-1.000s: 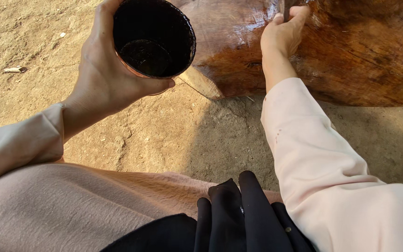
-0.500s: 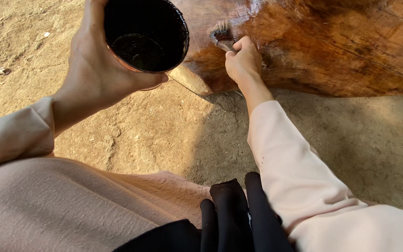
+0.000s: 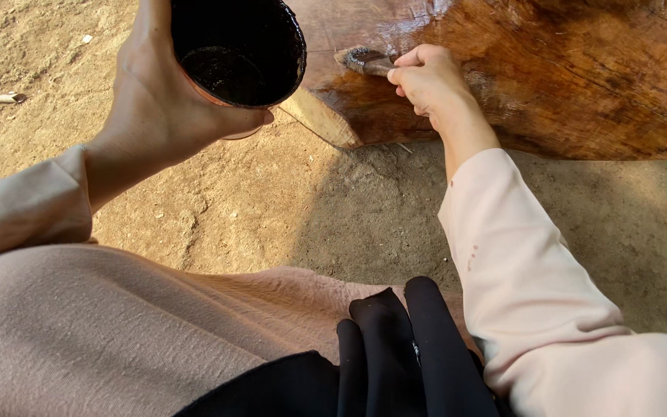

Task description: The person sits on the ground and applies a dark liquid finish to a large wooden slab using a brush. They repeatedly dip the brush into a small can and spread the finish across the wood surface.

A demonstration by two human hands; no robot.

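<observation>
My left hand [image 3: 156,108] grips a dark round cup [image 3: 237,50] with dark liquid at its bottom, held up over the sandy ground at the upper left. My right hand [image 3: 426,77] is closed around a paintbrush [image 3: 362,59], whose bristles rest on the glossy brown wooden slab [image 3: 565,77] near its left end. The slab's surface shines wet around the brush. Both arms wear pale pink sleeves.
Sandy, pebbly ground [image 3: 272,201] stretches below the slab, half in shadow. A pale wooden wedge [image 3: 319,120] sticks out under the slab's left corner. My lap in beige cloth with a black cloth [image 3: 395,347] fills the bottom.
My right hand has moved left and down along the slab, bringing the brush toward the slab's left end. The cup in my left hand stays raised.
</observation>
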